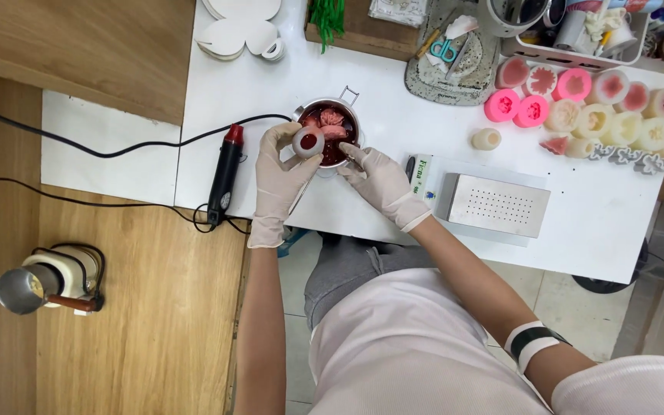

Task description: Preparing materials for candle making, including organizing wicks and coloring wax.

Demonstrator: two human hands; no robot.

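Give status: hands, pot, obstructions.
Left hand holds round white mould over metal pot. Right hand at pot rim. Heat gun lies left, apart.

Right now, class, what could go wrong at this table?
1. The small metal pot holds dark red liquid; the gloved left hand holds a round white mould at its rim, so drips could stain the white table.
2. The heat gun cord trails off the table and might snag.
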